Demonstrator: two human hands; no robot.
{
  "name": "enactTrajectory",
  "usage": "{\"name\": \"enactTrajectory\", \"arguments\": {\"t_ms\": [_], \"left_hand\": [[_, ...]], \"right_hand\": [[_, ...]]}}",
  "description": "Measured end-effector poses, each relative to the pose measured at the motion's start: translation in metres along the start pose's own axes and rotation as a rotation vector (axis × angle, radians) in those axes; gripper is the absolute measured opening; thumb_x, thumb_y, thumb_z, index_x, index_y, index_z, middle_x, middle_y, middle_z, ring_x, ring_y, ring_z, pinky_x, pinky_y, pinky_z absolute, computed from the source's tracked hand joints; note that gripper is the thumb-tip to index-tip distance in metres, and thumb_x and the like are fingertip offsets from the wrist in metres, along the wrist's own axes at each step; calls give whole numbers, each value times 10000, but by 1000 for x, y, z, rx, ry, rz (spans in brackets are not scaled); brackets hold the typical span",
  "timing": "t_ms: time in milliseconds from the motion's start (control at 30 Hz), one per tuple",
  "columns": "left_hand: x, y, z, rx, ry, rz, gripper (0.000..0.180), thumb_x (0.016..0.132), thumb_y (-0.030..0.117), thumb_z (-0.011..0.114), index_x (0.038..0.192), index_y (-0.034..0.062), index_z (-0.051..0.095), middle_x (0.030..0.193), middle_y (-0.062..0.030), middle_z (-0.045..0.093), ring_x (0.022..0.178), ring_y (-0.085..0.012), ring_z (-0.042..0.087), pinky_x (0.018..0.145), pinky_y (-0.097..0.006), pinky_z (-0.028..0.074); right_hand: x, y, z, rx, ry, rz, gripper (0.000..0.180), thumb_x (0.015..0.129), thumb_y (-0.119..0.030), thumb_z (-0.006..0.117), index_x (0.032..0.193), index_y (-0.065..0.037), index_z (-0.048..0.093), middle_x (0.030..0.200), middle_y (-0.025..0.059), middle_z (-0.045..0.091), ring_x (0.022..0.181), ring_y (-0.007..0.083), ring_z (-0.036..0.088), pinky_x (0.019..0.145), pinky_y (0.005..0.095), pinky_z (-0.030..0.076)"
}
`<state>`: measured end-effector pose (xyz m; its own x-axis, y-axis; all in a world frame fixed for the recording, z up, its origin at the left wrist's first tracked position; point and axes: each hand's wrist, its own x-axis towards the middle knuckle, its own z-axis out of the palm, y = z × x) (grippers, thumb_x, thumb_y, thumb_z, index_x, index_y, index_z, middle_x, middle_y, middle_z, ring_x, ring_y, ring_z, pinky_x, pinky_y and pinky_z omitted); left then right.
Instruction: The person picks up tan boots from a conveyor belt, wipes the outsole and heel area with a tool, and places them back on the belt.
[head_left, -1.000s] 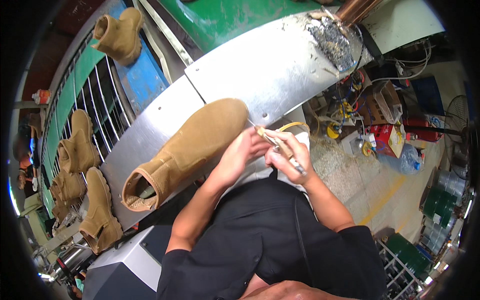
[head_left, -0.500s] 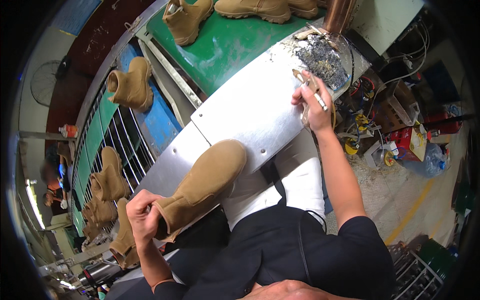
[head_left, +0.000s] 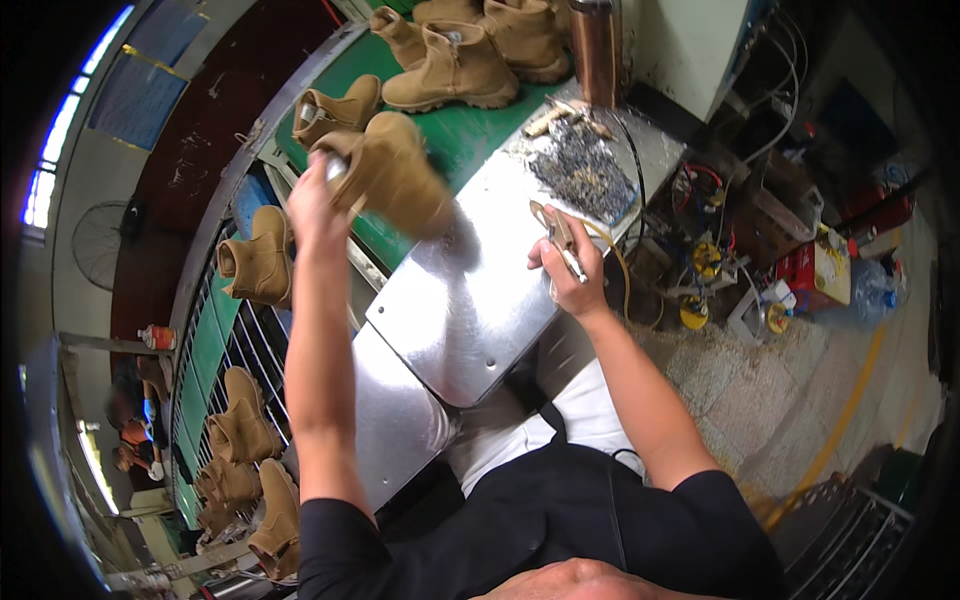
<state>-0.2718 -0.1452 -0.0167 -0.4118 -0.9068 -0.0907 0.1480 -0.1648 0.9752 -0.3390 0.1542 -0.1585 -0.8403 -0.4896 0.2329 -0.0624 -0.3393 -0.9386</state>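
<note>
My left hand (head_left: 316, 205) is closed on the upper end of a tan boot (head_left: 400, 180), which is tilted with its toe over the metal tabletop (head_left: 450, 325). The boot is blurred by motion. My right hand (head_left: 577, 275) is closed around a slim tool (head_left: 563, 240) with brown and silvery parts; its exact kind is unclear. This hand is over the right side of the tabletop, close to a dark crumbly heap (head_left: 583, 170). A yellowish tube (head_left: 618, 258) runs beside the hand. Another tan boot (head_left: 338, 108) stands just beyond my left hand.
Several tan boots (head_left: 455, 70) stand on the green surface (head_left: 440, 125) at the far side. More boots (head_left: 245, 420) line the barred rack (head_left: 215, 350) at left. A copper-coloured tumbler (head_left: 597, 55) stands behind the heap. Cables, a red box (head_left: 815, 275) and bottles crowd the right.
My left hand has lifted the boot forward and to the right, from near my body to beside the green surface. My right hand still grips the tool; the whole view has shifted.
</note>
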Motion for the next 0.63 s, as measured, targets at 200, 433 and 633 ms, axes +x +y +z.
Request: {"name": "enactTrajectory", "arguments": {"t_ms": [200,433,633], "left_hand": [[36,-60,38,324,-355,201,313,885,99,670,1160,-17,575,935,-89,674,796,-165,649,711,-289,536],[-73,23,-130,842,-479,562,443,867,128,704,1276,42,557,1186,-109,647,1031,-208,658,922,-346,524],[-220,165,-154,658,-93,1351,660,857,486,686,1215,-57,574,1137,-193,639,984,-250,646,873,-360,524]], "right_hand": [[0,15,11,41,-27,29,490,919,-122,532,1372,30,421,814,77,611,712,152,605,687,290,525],[-4,4,20,106,-47,-5,537,898,-137,522,1385,45,389,773,65,599,687,149,586,677,286,519],[-3,-1,9,27,-22,-13,543,914,-147,533,1398,36,368,791,49,584,682,131,557,647,270,483]]}}
